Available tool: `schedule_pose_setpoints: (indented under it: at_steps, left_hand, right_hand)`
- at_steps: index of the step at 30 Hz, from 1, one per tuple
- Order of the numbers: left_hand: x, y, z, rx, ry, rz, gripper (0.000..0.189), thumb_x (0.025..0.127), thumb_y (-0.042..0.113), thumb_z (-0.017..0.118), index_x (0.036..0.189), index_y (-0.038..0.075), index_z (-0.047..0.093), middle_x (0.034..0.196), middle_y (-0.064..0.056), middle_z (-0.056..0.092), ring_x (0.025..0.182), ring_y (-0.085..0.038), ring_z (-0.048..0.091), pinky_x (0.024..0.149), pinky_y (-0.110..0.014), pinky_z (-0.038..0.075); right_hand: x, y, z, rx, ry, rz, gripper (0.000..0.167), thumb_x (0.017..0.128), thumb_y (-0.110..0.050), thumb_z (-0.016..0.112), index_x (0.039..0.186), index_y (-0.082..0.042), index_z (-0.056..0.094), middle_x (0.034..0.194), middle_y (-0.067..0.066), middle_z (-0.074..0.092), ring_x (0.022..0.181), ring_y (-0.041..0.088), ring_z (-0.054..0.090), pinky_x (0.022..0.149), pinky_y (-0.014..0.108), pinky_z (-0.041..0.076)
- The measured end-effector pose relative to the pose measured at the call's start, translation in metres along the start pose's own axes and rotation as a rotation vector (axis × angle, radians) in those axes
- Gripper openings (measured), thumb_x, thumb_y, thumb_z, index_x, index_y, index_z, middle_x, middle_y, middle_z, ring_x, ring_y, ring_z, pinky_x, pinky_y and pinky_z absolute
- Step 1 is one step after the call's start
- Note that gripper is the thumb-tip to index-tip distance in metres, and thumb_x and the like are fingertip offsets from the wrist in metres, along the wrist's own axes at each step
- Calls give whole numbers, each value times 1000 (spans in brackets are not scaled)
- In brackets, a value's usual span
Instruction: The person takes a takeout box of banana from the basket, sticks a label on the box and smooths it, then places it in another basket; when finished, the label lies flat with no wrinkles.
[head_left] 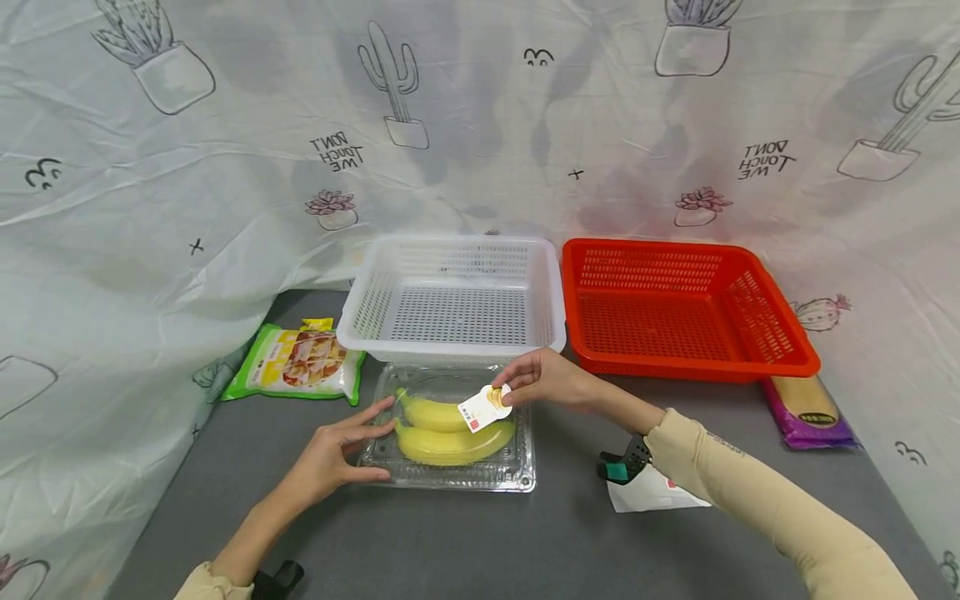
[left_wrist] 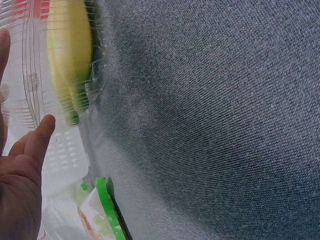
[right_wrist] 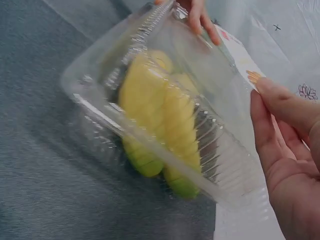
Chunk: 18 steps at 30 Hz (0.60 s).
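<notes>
Two yellow bananas (head_left: pixel 453 446) lie inside a closed clear plastic box (head_left: pixel 524 471) in front of the white basket. My left hand (head_left: pixel 335 454) rests at the box's left side, fingers spread and fairly straight, thumb near the front corner. My right hand (head_left: pixel 553 381) pinches a small white label (head_left: pixel 477 411) with a banana picture between thumb and fingers, over the lid. In the right wrist view, the label (right_wrist: pixel 240 55) overlaps the lid, and the bananas (right_wrist: pixel 157 115) show through the plastic.
Behind the box stand a white basket (head_left: pixel 457 346) and a red basket (head_left: pixel 697 367). A green-edged food bag (head_left: pixel 303 362) lies at left, a purple-ended packet (head_left: pixel 810 412) at right. White paper (head_left: pixel 652 492) lies under the right forearm. A printed curtain (head_left: pixel 480 125) hangs behind.
</notes>
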<state>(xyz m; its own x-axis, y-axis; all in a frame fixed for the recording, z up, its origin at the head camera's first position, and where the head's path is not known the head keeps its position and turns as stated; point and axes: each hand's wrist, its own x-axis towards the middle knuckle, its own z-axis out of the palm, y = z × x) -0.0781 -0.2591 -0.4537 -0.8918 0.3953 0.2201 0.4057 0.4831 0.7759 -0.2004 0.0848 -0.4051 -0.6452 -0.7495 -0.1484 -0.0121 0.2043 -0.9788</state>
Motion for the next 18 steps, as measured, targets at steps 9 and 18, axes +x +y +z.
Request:
schedule_pose_setpoints:
  at_steps: [9,18]
  left_hand:
    - [0,-2,1,17,-7,7,66,66,18,86,124,-2,62,146,-17,42,121,-42,49,81,-42,53]
    - [-1,-2,0,-5,-12,0,65,67,18,85,125,-2,62,148,-15,41,125,-41,46,84,-42,51]
  right_hand:
    - [25,-9,-5,18,-169,36,24,81,3,73,105,5,68,97,8,72,85,17,65,80,34,54]
    - [50,-18,-6,45,-362,96,25,81,11,68,106,10,65,97,9,71,86,16,66,79,29,53]
